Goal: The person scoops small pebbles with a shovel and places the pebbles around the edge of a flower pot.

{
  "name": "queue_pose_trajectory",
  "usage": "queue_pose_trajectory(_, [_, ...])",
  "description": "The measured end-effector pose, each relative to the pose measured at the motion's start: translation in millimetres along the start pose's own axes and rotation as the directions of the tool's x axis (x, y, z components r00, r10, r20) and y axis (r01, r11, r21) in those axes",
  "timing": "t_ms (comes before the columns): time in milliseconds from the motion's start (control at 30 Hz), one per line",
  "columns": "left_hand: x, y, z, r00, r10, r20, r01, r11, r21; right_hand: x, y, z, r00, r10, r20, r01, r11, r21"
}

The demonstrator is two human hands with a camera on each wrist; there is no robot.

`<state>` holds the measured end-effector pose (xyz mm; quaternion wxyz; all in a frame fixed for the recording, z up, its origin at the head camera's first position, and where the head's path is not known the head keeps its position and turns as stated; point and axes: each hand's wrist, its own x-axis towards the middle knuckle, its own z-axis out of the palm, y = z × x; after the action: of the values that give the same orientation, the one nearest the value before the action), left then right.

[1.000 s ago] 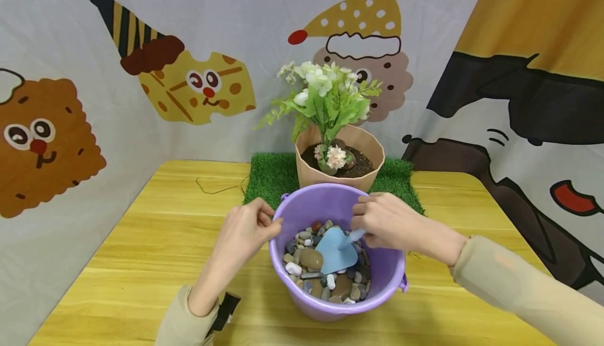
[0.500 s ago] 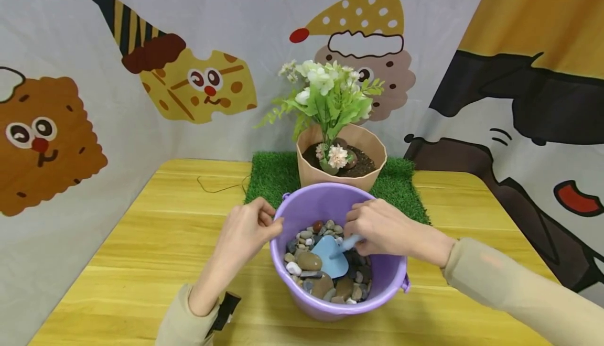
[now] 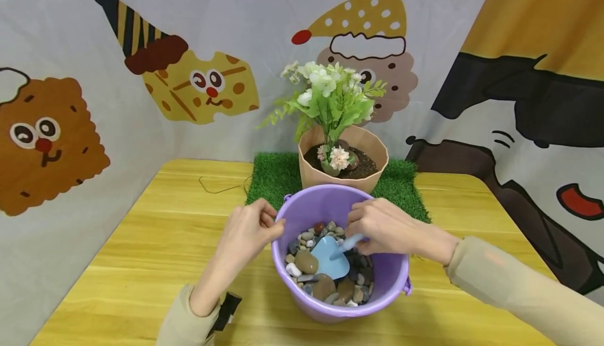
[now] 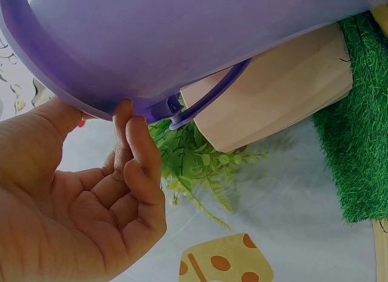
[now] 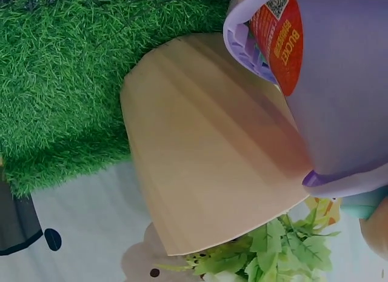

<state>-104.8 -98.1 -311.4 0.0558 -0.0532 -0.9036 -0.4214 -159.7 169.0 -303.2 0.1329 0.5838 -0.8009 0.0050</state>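
Observation:
A purple bucket [image 3: 325, 204] stands on the table, partly filled with mixed stones [image 3: 323, 286]. My left hand [image 3: 245, 236] pinches its left rim, thumb over the edge and fingertips against the outer wall, as the left wrist view shows beside the bucket's handle [image 4: 212, 97]. Over the bucket's right side, my right hand [image 3: 382, 225] grips the handle of a light blue toy shovel [image 3: 332, 262]. The shovel's blade lies against the stones beside a large oval tan stone [image 3: 306, 262]. The right wrist view shows only a sliver of this hand at its right edge.
Behind the bucket, a beige flowerpot [image 3: 349, 181] with soil and white-flowered greenery [image 3: 330, 94] stands on a green turf mat [image 3: 271, 178]. A thin dark wire [image 3: 222, 188] lies on the wooden table [image 3: 179, 215]. A cartoon-printed cloth [image 3: 226, 15] hangs behind.
My right hand has moved slightly down and left, shifting the shovel's blade left among the stones. The oval tan stone has shifted a little. My left hand stays at the rim.

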Motion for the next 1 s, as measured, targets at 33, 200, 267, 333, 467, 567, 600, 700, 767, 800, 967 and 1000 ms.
queue_pose_trajectory(33, [-0.3,0.0,-0.2,1.0,-0.002,-0.001,0.002,1.0,-0.002,0,-1,1,1.0,-0.002,-0.004,0.002,1.0,-0.007])
queue_pose_trajectory(200, [-0.6,0.4,-1.7,1.0,-0.001,-0.013,0.001,1.0,0.009,4,-6,3,0.999,-0.046,-0.029,0.044,0.997,-0.06])
queue_pose_trajectory(267, [-0.5,0.5,-2.0,1.0,-0.001,-0.014,0.001,1.0,0.013,4,-7,3,0.998,-0.057,-0.034,0.055,0.997,-0.056])
queue_pose_trajectory(333, [-0.5,0.5,-2.1,1.0,0.0,-0.011,0.0,1.0,0.013,4,-7,4,0.998,-0.055,-0.036,0.054,0.998,-0.039])
queue_pose_trajectory(467, [0.0,0.6,-1.1,1.0,0.004,-0.01,-0.004,1.0,0.014,3,-6,4,0.996,-0.073,-0.041,0.073,0.997,-0.02])
queue_pose_trajectory(567, [0.1,0.3,-0.6,1.0,0.008,-0.012,-0.008,1.0,0.015,5,-5,5,0.992,-0.112,-0.057,0.111,0.994,-0.02])
queue_pose_trajectory(600, [0.0,0.1,-0.5,1.0,0.01,-0.012,-0.009,1.0,0.016,5,-4,5,0.99,-0.125,-0.063,0.124,0.992,-0.021])
queue_pose_trajectory(700, [-0.1,0.0,0.2,1.0,0.013,-0.009,-0.013,1.0,0.019,8,-3,6,0.986,-0.148,-0.073,0.147,0.989,-0.017])
queue_pose_trajectory(767, [0.1,-0.2,0.6,1.0,0.015,-0.006,-0.015,1.0,0.018,8,-2,7,0.986,-0.15,-0.075,0.149,0.989,-0.014])
queue_pose_trajectory(800, [0.3,-0.1,0.6,1.0,0.013,-0.006,-0.013,1.0,0.018,9,-2,8,0.987,-0.146,-0.073,0.145,0.989,-0.011])
queue_pose_trajectory(967, [0.3,-0.3,-0.4,1.0,0.005,-0.006,-0.005,1.0,0.01,10,0,6,0.992,-0.118,-0.049,0.119,0.993,0.011])
queue_pose_trajectory(1000, [0.2,-0.4,-0.5,1.0,0.004,-0.006,-0.004,1.0,0.01,11,0,4,0.993,-0.112,-0.046,0.113,0.993,0.016])
